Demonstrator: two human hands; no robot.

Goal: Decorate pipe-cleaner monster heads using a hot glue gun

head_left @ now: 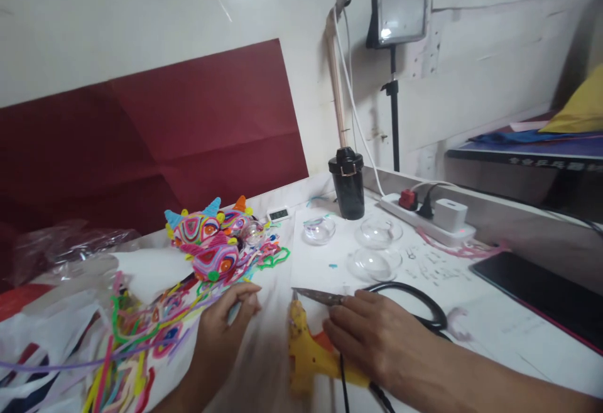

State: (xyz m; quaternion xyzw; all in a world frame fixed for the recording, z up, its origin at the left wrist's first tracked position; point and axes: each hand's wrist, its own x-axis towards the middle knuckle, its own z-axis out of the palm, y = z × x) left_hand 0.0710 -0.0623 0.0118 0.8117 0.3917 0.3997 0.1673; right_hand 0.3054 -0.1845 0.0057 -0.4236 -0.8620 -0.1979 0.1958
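- Head view showed the right hand [377, 331] lying palm-down on the white surface [494, 331], fingers loosely spread and gripping nothing, its fingertips touching the scissors [320, 297].
- The yellow glue gun [306, 353] lay just at 9 o'clock of that hand, its rear partly hidden under the wrist, its nozzle pointing to 12 o'clock.
- The left hand [226, 325] rested with curled fingers on the loose pipe cleaners [141, 337]; whether it pinched one I could not tell.
- The colourful pipe-cleaner figure [211, 243] stood at 12 o'clock of the left hand, apart from it.
- Three clear domes [372, 246] sat at 12 o'clock of the right hand, between it and the black cup [347, 183].
- A black cable [424, 303] looped at 2 o'clock of the right hand.
- A power strip [433, 218] lay farther off at 1 o'clock, a dark tablet [541, 290] at 3 o'clock.
- A small digital clock [277, 214] stood beside the figure.
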